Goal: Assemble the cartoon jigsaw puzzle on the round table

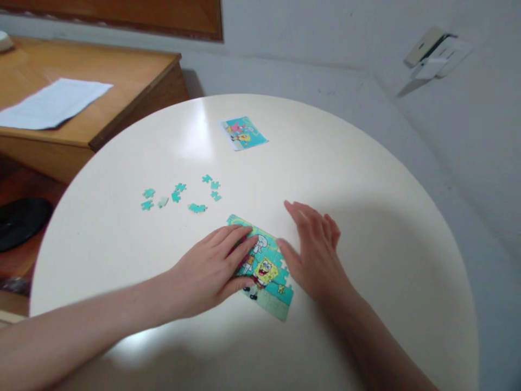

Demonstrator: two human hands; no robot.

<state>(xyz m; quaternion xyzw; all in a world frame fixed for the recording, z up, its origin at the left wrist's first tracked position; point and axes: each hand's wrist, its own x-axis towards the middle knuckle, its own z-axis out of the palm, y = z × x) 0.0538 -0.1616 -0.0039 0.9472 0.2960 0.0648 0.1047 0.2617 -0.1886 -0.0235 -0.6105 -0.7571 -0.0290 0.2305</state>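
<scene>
A partly joined jigsaw puzzle [271,285] with a yellow cartoon figure on a teal ground lies on the round white table [358,157]. My left hand [222,260] rests flat over its left side, fingers stretched out and hiding part of the picture. Along the puzzle's right edge, where knobs and gaps show, hovers my right hand [313,250]. Its fingers are apart, the thumb close to the upper right edge, and no piece shows in it. Several loose teal puzzle pieces [198,208] are scattered to the upper left of the puzzle.
A small reference picture [246,133] lies near the table's far side. To the left stands a wooden desk [134,65] bearing white paper [57,102]. A wall socket with a plug [433,65] is at the upper right. A black round object [24,222] sits low on the left.
</scene>
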